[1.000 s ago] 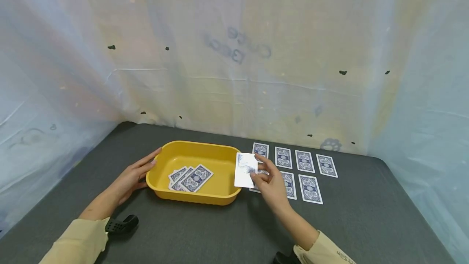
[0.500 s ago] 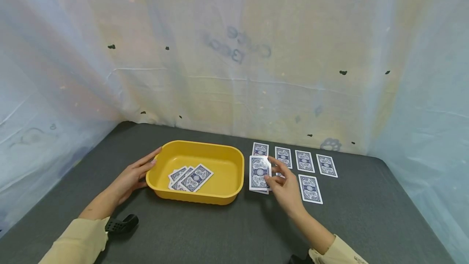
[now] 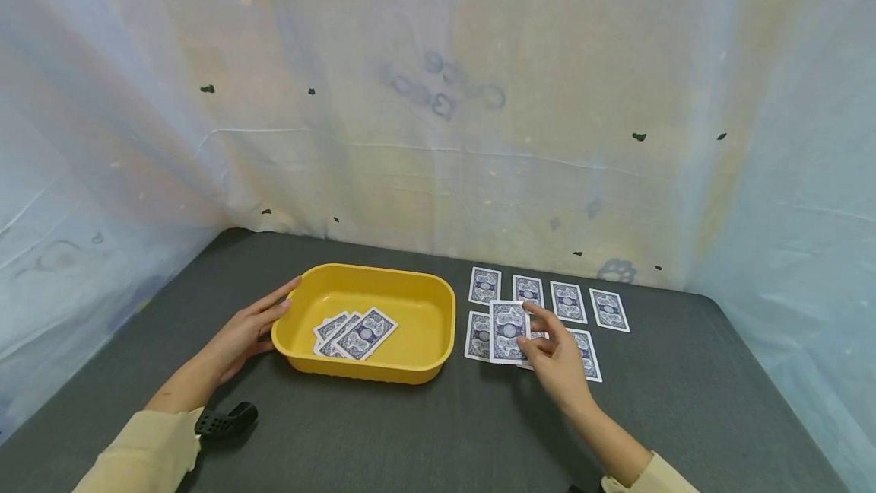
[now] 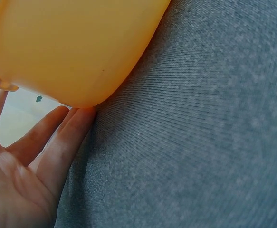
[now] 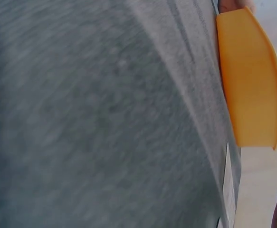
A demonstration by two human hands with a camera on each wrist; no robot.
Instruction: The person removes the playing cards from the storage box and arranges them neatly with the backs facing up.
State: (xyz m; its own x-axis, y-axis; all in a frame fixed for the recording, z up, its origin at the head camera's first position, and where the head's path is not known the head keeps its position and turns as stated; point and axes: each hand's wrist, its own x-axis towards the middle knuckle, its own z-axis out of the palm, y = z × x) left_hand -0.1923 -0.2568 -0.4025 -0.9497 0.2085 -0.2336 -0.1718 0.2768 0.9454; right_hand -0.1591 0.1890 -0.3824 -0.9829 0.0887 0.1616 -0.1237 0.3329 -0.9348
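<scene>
My right hand (image 3: pixel 560 364) pinches a playing card (image 3: pixel 509 332) by its right edge, its blue patterned back showing in the head view. The card is raised above the two rows of cards and hides part of them. My left hand (image 3: pixel 245 333) rests with extended fingers against the left end of a yellow plastic tub (image 3: pixel 366 373). In the left wrist view, the fingertips of the left hand (image 4: pixel 29 166) touch the outer wall of the tub (image 4: pixel 81 47). Several overlapping cards (image 3: pixel 356 333) lie back up inside the tub.
To the right of the tub, a back row of cards, including a far right card (image 3: pixel 610 310), lies on the dark grey table (image 3: pixel 691 409). A front row, partly covered, starts with a left card (image 3: pixel 477 335). A translucent curtain (image 3: pixel 438 97) hangs behind.
My right hand has carried the pinched card rightward from the tub's right rim to over the front row, and its patterned back now shows clearly. My left hand has stayed at the tub.
</scene>
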